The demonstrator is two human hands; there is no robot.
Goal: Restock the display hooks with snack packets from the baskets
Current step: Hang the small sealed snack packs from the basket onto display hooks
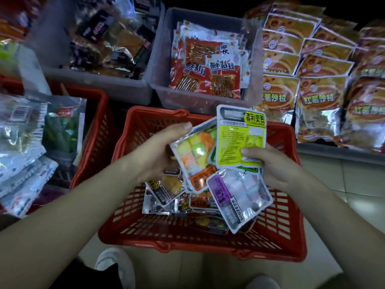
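A red basket [143, 122] stands on the floor in front of me with several small snack packets [166, 192] at its bottom. My left hand [160, 151] grips a clear packet of orange and yellow cubes [193, 155] over the basket. My right hand [268, 165] holds a fan of packets: a yellow-green packet [241, 138] on top, a purple-labelled packet [239, 195] hanging below it. The two hands are close together and their packets overlap. No display hooks are in view.
Two grey bins sit behind the basket: one with red snack packs [208, 69], one with dark packs [108, 38]. Rows of orange bags [320, 65] fill the right shelf. Another red basket [98, 130] and silver bags [25, 147] are at left. My shoes [116, 265] show below.
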